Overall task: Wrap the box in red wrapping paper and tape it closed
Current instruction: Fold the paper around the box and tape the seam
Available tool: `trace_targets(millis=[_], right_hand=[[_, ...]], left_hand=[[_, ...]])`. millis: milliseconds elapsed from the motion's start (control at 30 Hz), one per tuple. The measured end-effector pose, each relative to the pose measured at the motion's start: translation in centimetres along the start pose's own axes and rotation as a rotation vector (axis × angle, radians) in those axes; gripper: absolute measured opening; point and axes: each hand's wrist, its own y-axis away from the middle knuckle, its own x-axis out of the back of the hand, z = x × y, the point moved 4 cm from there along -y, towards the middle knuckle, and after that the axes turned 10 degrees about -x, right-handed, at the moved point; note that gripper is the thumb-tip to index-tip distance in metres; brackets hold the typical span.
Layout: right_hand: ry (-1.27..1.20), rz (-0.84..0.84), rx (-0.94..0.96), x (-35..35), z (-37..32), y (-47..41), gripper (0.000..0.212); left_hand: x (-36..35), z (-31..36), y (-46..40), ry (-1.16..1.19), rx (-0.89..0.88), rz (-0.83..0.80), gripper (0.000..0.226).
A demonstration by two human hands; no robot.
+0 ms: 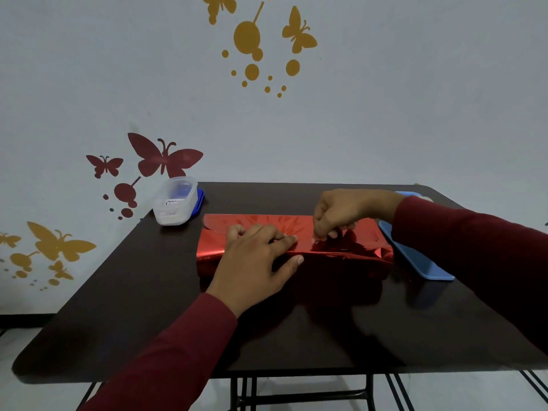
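Note:
A long box covered in shiny red wrapping paper [350, 256] lies across the middle of the dark table [148, 307]. My left hand [255, 259] lies flat on the box's left half, fingers spread, pressing the paper's seam down. My right hand [338, 215] hovers over the top of the box right of centre, its fingertips pinched on the paper edge at the seam. Whether a bit of tape is between those fingers I cannot tell. A loose flap of red paper [258, 221] sticks out flat behind the box.
A clear plastic container [175, 201] with a blue lid under it stands at the back left of the table. A flat blue lid [415, 256] lies just right of the box, partly under my right sleeve. The wall with butterfly stickers is right behind the table.

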Motion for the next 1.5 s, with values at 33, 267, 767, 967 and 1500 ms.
trace_targets(millis=[33, 267, 767, 967, 1500], right_hand=[[0.006, -0.005, -0.001, 0.0, -0.1, 0.0, 0.017], [0.010, -0.049, -0.065, 0.1, -0.1, -0.5, 0.022], [0.085, -0.165, -0.453, 1.0, -1.0, -1.2, 0.021], [0.250, -0.098, -0.471, 1.3, -0.4, -0.1, 0.044], [0.083, 0.420, -0.318, 1.5, 1.0, 2.0, 0.046]], left_hand=[[0.0, 0.0, 0.0, 0.001, 0.002, -0.006, 0.054], [-0.2, 0.0, 0.1, -0.006, 0.006, -0.020, 0.054], [-0.2, -0.2, 0.0, -0.016, 0.006, -0.041, 0.051], [-0.2, -0.2, 0.1, -0.019, 0.006, -0.034, 0.051], [-0.2, -0.1, 0.1, -0.016, 0.017, -0.025, 0.051]])
